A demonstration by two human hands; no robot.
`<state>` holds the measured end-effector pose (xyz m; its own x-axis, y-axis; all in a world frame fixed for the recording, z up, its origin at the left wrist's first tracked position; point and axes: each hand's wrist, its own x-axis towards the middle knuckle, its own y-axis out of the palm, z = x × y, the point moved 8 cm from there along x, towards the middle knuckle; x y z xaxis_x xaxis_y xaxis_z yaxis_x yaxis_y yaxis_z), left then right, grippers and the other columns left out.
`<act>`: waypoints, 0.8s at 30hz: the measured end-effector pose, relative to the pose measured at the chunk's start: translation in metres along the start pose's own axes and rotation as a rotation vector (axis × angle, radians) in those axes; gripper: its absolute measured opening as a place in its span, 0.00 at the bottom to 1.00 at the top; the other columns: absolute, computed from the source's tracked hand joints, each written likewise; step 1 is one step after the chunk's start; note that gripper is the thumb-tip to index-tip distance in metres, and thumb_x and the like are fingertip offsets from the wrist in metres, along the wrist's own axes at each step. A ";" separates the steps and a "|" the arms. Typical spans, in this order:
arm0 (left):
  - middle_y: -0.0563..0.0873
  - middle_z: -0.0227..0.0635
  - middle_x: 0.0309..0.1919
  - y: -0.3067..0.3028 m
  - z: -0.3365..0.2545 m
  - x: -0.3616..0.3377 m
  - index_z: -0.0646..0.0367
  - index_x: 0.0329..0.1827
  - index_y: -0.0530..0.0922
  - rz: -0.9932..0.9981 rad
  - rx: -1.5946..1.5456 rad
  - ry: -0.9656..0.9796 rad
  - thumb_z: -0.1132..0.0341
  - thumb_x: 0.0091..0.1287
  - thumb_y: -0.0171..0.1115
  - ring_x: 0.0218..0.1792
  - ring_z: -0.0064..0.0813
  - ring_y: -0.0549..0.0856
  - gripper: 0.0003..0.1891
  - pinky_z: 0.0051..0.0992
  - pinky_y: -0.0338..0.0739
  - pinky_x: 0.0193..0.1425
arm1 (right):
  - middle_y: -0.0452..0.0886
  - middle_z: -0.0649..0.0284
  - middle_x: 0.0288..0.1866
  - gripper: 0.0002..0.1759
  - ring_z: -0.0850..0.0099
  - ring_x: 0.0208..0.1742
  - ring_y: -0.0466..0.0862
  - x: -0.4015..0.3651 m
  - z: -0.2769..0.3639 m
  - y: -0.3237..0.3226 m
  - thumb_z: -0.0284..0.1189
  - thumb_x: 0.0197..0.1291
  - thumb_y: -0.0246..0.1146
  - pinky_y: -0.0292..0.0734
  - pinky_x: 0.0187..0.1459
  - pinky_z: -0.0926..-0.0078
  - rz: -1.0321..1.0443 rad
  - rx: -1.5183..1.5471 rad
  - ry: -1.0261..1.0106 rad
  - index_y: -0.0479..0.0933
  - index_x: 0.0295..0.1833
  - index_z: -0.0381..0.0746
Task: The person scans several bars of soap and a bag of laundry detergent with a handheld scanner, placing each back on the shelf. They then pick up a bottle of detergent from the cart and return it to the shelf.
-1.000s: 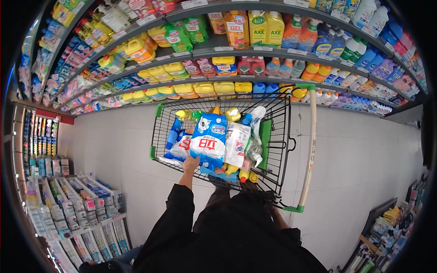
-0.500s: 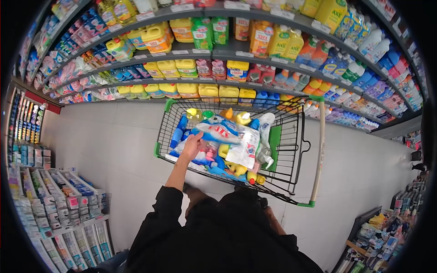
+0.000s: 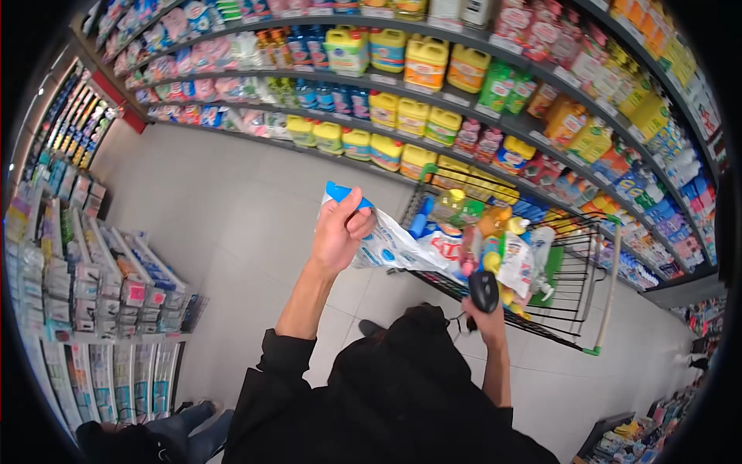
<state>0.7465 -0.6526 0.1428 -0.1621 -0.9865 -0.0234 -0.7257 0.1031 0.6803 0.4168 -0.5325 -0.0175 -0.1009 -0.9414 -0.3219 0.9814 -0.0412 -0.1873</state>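
Pinched by its blue top edge in my left hand point(image 3: 340, 228), a blue-and-white detergent bag point(image 3: 386, 246) hangs beside the shopping cart, its lower end reaching toward the cart's near side. My right hand point(image 3: 487, 319) is closed around the grip of a black handheld barcode scanner point(image 3: 484, 291), held over the cart's near edge. Bottles and bags fill the wire shopping cart point(image 3: 568, 321). Among them are a bag with red lettering point(image 3: 447, 246), a yellow-green bottle point(image 3: 448, 207) and a white pouch point(image 3: 514, 261).
Long shelves point(image 3: 371, 76) of cleaning bottles and jugs curve along the far side. A display rack point(image 3: 116, 286) stands at the left, with a person point(image 3: 182, 433) below it at the lower left. Another stocked display point(image 3: 630, 433) is at the lower right. Grey tiles point(image 3: 232, 232) cover the floor.
My left hand has lifted a bag out over the cart's left side. My right hand has come up into view with the scanner. The view has turned, placing the cart farther right.
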 end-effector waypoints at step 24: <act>0.61 0.23 0.12 -0.410 -0.460 -0.087 0.53 0.16 0.61 -0.152 0.025 0.269 0.71 0.70 0.55 0.09 0.12 0.56 0.21 0.19 0.46 0.10 | 0.74 0.54 0.71 0.45 0.60 0.70 0.75 0.055 0.139 0.910 0.54 0.59 0.68 0.68 0.71 0.50 1.915 1.001 0.731 0.65 0.74 0.37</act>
<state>1.3655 -0.6676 0.2030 0.1299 -0.9888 0.0738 -0.7451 -0.0482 0.6653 1.3273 -0.6687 -0.0771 0.9459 0.1563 0.2845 -0.3063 0.1402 0.9415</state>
